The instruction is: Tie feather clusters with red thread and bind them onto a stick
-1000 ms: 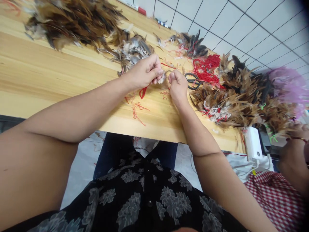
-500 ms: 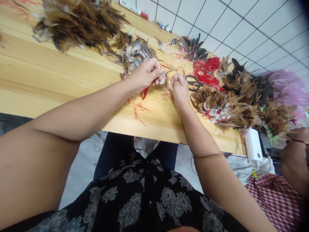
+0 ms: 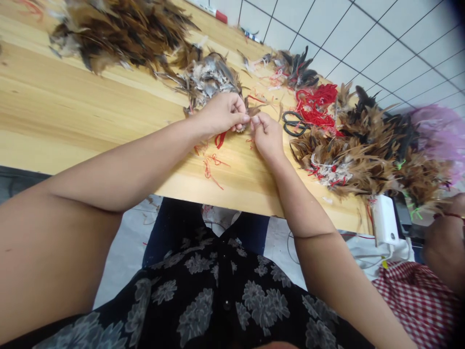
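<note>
My left hand (image 3: pixel 225 114) is closed, thumb and fingers pinching a small bunch of feathers (image 3: pixel 253 111); a bit of pale fluff shows under the fingers. My right hand (image 3: pixel 268 136) is closed in a pinch, its thumb tip meeting the left fingertips. What lies between the right fingers is too small to make out. A loop of red yarn (image 3: pixel 220 140) hangs or lies just below my left hand. Behind that hand sits a pile of grey and brown feathers (image 3: pixel 209 72). Black-handled scissors (image 3: pixel 295 124) lie right of my right hand.
A red yarn heap (image 3: pixel 319 105) lies beyond the scissors. Tied brown feather bundles (image 3: pixel 366 165) spread to the right, a large feather pile (image 3: pixel 123 34) to the left. Yarn scraps (image 3: pixel 212 167) dot the wooden table (image 3: pixel 90 111). A white power bank (image 3: pixel 385 220) and another person's arm (image 3: pixel 445 242) are at right.
My right hand has moved left, so its fingertips now meet those of my left hand. The feathers now show past the fingertips, and the view has shifted slightly.
</note>
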### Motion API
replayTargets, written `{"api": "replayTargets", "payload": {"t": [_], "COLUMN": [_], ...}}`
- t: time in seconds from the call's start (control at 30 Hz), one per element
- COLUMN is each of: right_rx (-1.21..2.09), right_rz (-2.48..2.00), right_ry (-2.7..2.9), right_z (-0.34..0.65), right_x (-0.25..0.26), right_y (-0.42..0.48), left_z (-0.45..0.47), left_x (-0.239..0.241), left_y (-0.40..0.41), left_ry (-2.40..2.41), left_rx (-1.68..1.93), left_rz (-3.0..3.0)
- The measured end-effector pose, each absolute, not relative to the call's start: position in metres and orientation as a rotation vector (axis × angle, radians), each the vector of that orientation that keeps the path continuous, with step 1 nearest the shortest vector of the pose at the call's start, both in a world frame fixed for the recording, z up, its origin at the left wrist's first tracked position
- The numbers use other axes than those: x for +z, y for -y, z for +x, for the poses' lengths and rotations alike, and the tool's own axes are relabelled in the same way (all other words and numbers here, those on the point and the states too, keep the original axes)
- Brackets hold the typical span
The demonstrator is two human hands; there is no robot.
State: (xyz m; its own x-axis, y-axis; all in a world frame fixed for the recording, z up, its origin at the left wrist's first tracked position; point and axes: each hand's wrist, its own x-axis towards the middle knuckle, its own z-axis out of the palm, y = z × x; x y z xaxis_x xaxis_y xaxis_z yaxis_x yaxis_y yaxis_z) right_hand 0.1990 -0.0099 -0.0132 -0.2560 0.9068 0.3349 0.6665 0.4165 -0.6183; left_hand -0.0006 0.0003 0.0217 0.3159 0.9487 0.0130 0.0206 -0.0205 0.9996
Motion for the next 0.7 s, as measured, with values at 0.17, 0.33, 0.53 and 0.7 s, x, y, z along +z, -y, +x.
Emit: {"api": "replayTargets", "payload": {"t": [0.17,0.33,0.53,0.7], "right_rx": [0.392,0.337,0.381,0.481], "right_rz": [-1.402,-1.324,-1.415,-1.327], "right_ry": [2.011,2.029,1.986,1.919], "right_z": [0.198,0.193,0.194,0.205], "right_x": [-0.011,-0.008,-0.004,-0.013], "right_y": [0.017,0.027,0.021,0.007], "left_z": [0.000,0.000,0.000,0.001], "left_x": [0.032,0.033,0.030,0.027], "left_y": [0.009,0.010,0.009,0.009], "left_ry": [-1.077,-1.203,-1.072,-0.908], "left_rx": [0.906,0.917,0.956,0.993], "left_rz": [1.668,1.902,1.587,1.233]}}
